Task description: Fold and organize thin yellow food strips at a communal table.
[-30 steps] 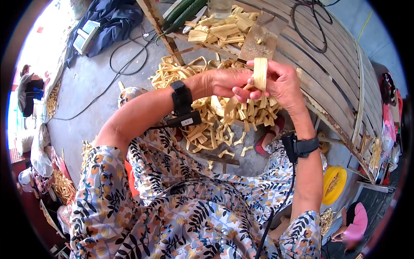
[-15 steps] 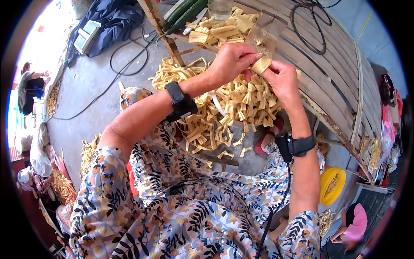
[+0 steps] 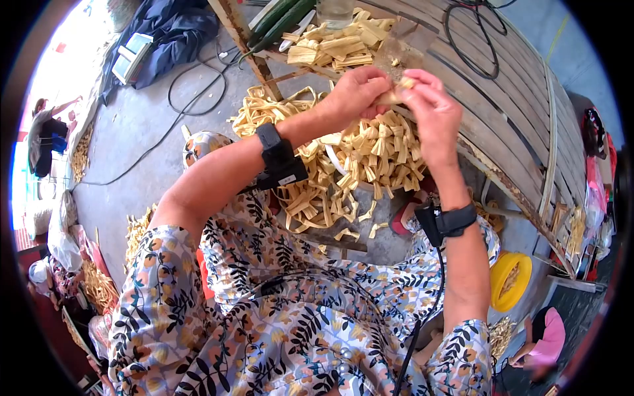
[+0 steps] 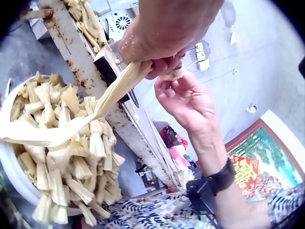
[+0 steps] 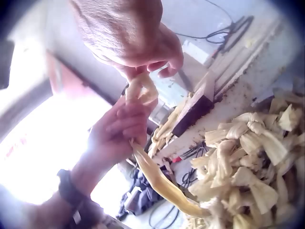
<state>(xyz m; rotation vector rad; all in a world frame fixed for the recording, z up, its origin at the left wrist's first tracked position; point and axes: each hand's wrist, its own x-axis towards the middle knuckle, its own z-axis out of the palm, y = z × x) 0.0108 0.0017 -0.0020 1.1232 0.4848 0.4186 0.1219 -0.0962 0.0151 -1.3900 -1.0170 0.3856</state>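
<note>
The left hand [image 3: 360, 96] grips a pale yellow strip, whose long tail [image 4: 119, 90] hangs down from it across the knotted pieces [image 4: 71, 157]. Facing it, the right hand [image 3: 436, 119] pinches the short end of the same strip with thumb and fingertips. Between the two hands in the right wrist view, the strip forms a small loop [image 5: 142, 90], with the tail [image 5: 159, 181] leaving the left hand [image 5: 121, 126] below. The knotted pieces fill a white tub [image 4: 7, 157] under the hands.
A slatted wooden bench [image 3: 515, 125] with rusty edges stands at the right, bearing flat pieces [image 3: 340, 46], cucumbers [image 3: 281, 23] and a glass jar [image 3: 335, 13]. More strips [image 3: 267, 109] lie beside the tub. A yellow basin [image 3: 510, 282] and another person [image 3: 548, 336] are at lower right.
The strip's wide loop, upright between the hands a second ago, is now small and mostly covered by fingers. The left hand has moved up, and the right hand's fingers now point upward.
</note>
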